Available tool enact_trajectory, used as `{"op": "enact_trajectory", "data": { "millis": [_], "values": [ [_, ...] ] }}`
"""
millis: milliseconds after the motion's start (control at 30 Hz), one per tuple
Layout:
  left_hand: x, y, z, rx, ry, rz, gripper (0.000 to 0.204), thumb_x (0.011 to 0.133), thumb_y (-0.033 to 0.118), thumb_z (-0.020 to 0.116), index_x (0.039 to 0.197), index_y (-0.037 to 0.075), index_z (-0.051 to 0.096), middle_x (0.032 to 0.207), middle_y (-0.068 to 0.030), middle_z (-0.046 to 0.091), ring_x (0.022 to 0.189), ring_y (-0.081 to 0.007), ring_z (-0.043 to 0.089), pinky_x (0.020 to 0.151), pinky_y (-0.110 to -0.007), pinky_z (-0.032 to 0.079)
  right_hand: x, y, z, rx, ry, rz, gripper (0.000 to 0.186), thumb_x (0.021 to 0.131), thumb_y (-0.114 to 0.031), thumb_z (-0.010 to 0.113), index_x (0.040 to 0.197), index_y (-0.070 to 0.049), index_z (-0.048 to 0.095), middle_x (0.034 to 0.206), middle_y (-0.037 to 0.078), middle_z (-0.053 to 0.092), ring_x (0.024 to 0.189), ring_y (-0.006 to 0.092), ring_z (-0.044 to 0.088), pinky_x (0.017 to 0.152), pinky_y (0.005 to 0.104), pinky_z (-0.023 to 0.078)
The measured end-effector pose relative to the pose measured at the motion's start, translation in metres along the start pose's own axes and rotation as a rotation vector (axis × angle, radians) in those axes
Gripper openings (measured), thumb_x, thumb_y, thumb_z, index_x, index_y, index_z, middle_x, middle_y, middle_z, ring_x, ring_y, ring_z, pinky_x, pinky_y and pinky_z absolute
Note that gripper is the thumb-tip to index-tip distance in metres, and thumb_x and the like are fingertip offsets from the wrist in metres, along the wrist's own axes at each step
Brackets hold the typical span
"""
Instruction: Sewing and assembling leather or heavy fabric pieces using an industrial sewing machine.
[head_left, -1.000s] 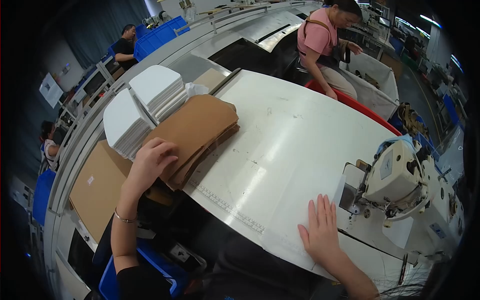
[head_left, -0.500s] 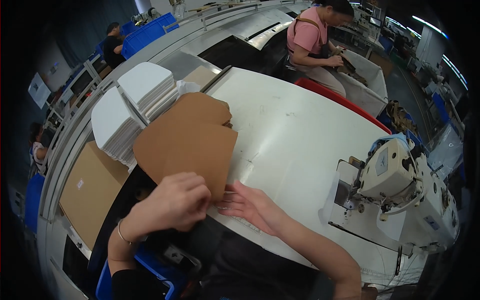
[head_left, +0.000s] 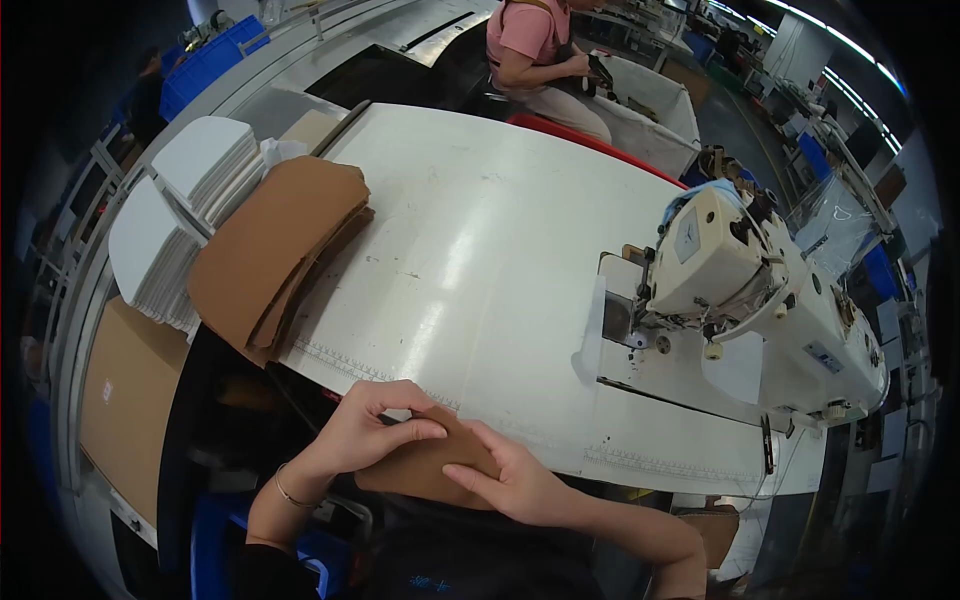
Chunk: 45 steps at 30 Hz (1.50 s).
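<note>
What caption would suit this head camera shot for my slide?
Both hands, left hand and right hand, hold a brown piece at the white table edge beside a sewing machine.

Flat brown cardboard sheet (head_left: 125,395) w/ small label, far left.

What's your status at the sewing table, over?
Left hand and right hand both gripping brown piece at table edge. Brown stack left, untouched. Path to sewing machine clear.
</note>
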<state>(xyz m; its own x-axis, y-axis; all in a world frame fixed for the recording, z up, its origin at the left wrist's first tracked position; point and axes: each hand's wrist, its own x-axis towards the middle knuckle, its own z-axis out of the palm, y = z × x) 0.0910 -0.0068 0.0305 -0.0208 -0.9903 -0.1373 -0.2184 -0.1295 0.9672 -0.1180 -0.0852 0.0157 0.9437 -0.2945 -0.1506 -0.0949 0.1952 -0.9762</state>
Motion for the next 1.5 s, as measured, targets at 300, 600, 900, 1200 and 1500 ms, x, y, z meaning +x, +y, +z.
{"op": "enact_trajectory", "data": {
  "millis": [300,600,900,1200,1500],
  "values": [
    [0.058,0.062,-0.002,0.272,0.289,0.276,0.008,0.086,-0.002,0.062,0.091,-0.002,0.068,0.079,-0.0053,0.065,0.074,-0.0122,0.059,0.067,-0.024,0.046,-0.074,0.046,0.007,0.059,0.089,0.167,0.04,0.102,-0.017,0.045,0.137,0.002,0.043,0.074,0.003,0.056,0.06,0.0064,0.041,0.055,0.0218,0.036],
    [0.252,0.015,0.047,0.736,-0.035,0.456,0.01,0.082,0.009,0.07,0.084,0.001,0.064,0.087,-0.0113,0.06,0.086,-0.0277,0.056,0.077,-0.036,0.049,-0.057,0.042,-0.014,0.928,0.359,0.061,0.043,0.105,-0.026,0.037,0.132,0.007,0.045,0.126,0.019,0.057,0.115,0.0281,0.059,0.089,0.0338,0.053],
    [0.191,0.029,0.07,0.381,-0.248,0.233,0.011,0.081,0.003,0.069,0.08,0.001,0.058,0.092,-0.0098,0.061,0.08,-0.0242,0.06,0.07,-0.033,0.05,-0.101,0.008,-0.086,-0.771,0.507,0.037,0.029,0.087,-0.027,0.069,0.102,-0.004,0.059,0.086,0.009,0.065,0.061,0.0237,0.063,0.055,0.0317,0.05],
    [0.182,0.022,0.063,0.132,-0.295,0.232,0.009,0.082,0.002,0.069,0.09,0.0,0.065,0.09,-0.0092,0.066,0.079,-0.0182,0.065,0.068,-0.028,0.053,-0.035,0.008,-0.137,-0.002,0.546,0.068,0.027,0.09,-0.017,0.067,0.106,0.003,0.061,0.093,0.009,0.069,0.081,0.011,0.067,0.076,0.0251,0.054],
    [0.183,0.034,0.067,0.064,-0.257,0.095,0.008,0.086,0.006,0.068,0.086,-0.002,0.065,0.082,-0.0087,0.069,0.08,-0.0158,0.068,0.071,-0.028,0.056,-0.04,0.005,-0.136,-0.037,0.564,0.123,0.022,0.092,-0.015,0.065,0.104,0.003,0.063,0.09,0.008,0.07,0.082,0.0107,0.067,0.078,0.0246,0.054]
  ]
}}
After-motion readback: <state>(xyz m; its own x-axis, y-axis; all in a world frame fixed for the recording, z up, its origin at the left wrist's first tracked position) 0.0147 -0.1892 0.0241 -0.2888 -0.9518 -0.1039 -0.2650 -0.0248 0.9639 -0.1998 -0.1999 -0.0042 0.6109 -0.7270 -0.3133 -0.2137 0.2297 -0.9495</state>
